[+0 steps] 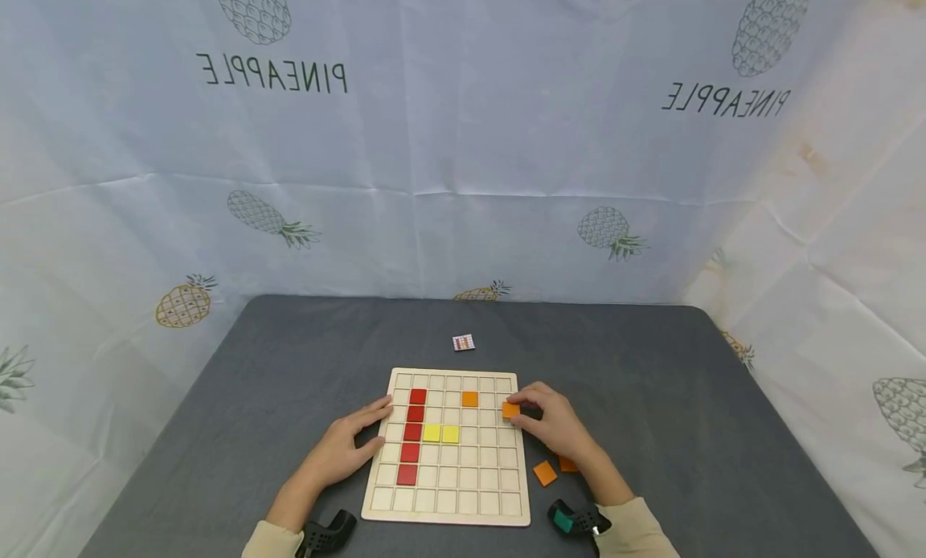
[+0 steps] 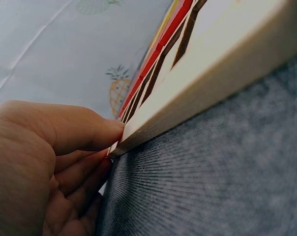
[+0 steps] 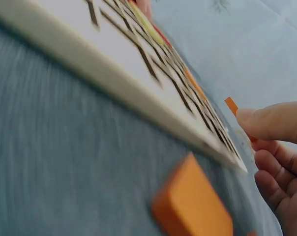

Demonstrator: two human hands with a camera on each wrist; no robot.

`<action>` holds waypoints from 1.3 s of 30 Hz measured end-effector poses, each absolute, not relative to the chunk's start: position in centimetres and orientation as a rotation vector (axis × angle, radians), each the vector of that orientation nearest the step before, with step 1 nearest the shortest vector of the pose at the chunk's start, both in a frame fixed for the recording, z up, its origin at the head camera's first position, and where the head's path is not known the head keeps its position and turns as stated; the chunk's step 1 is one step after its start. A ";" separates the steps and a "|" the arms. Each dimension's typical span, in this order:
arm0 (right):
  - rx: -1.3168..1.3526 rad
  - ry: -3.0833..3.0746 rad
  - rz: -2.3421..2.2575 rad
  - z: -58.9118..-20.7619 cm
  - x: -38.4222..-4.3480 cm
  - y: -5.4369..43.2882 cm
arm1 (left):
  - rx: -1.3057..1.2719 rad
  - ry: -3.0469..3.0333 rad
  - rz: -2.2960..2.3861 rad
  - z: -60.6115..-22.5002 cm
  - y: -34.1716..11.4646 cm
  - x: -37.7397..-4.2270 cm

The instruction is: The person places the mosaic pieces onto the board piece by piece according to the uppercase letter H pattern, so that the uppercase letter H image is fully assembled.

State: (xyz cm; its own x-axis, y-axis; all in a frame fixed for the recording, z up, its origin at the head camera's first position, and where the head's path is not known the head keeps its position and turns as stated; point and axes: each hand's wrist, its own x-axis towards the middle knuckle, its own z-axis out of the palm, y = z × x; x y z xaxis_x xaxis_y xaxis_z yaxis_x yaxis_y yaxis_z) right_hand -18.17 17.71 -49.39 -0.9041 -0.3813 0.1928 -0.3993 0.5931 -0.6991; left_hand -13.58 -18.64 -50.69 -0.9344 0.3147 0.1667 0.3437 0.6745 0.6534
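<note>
The right hand pinches an orange tile between thumb and fingers, over the right edge of the board. The left hand, thumb and fingers spread and gripping no tile, touches the board's left edge.

My worry is the pinched tile's tilt: set down that way, it could catch a ridge and sit crooked. A hard push from the left could skid the board across the desk, jolting the red tiles and yellow tiles. The right forearm passes so near two loose tiles off the board's right edge that a careless sweep might scatter them.

One loose tile is partly covered by that arm. The card towards the desk's far edge is too small to read; the desk's near edge is cut off. I can't tell whether the pinched tile touches the board.
</note>
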 end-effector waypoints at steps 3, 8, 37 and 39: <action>0.706 -2.782 1.253 -49.2 -18.2 16.7 | -0.562 -2.835 -1.119 -50.6 -18.7 -13.5; 0.731 -2.771 1.301 -49.1 -18.3 14.8 | -0.567 -2.831 -1.113 -50.7 -18.6 -13.6; 0.746 -2.812 1.077 -50.0 -18.0 11.2 | -0.557 -2.844 -1.117 -50.7 -18.7 -13.5; 0.743 -2.803 1.091 -49.9 -17.9 11.2 | -0.556 -2.845 -1.116 -50.7 -18.7 -13.5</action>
